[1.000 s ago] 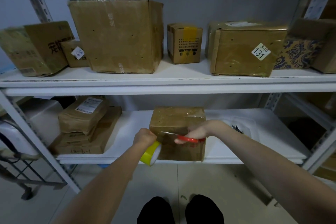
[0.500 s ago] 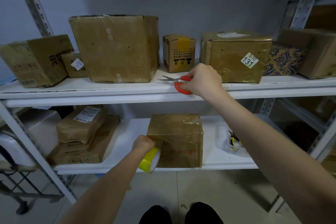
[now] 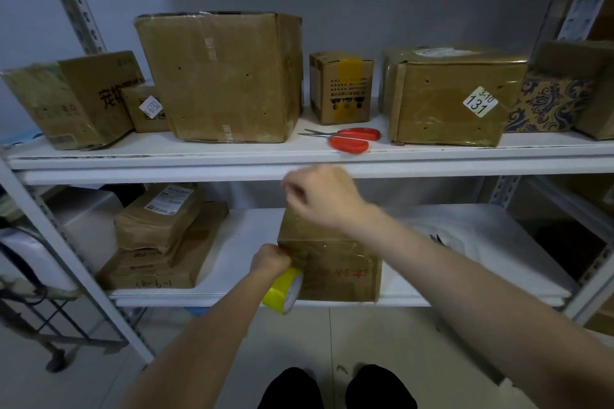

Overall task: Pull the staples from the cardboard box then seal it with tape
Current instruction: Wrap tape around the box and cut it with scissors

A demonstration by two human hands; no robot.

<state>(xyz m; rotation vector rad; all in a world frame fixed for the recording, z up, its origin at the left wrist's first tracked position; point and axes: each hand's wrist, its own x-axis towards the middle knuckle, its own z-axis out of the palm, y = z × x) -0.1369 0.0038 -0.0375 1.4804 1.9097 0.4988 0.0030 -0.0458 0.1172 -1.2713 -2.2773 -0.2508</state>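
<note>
A taped brown cardboard box [image 3: 339,271] with red print stands at the front of the lower shelf [image 3: 239,242]. My left hand [image 3: 269,261] grips a yellow tape roll [image 3: 284,290] against the box's left front corner. My right hand [image 3: 319,194] hovers above the box's top, blurred, fingers curled and holding nothing I can see. The red-handled scissors [image 3: 349,138] lie on the upper shelf [image 3: 299,156], apart from both hands.
Several cardboard boxes line the upper shelf, among them a big one [image 3: 222,76] and one labelled 131 [image 3: 455,96]. Stacked flat parcels [image 3: 159,236] lie left on the lower shelf. A clear bag with small dark items [image 3: 438,237] lies right of the box. Metal uprights flank the rack.
My right hand carried the scissors from the box up to the upper shelf, let them go there, and came back down over the box. My left hand kept the tape roll in place.
</note>
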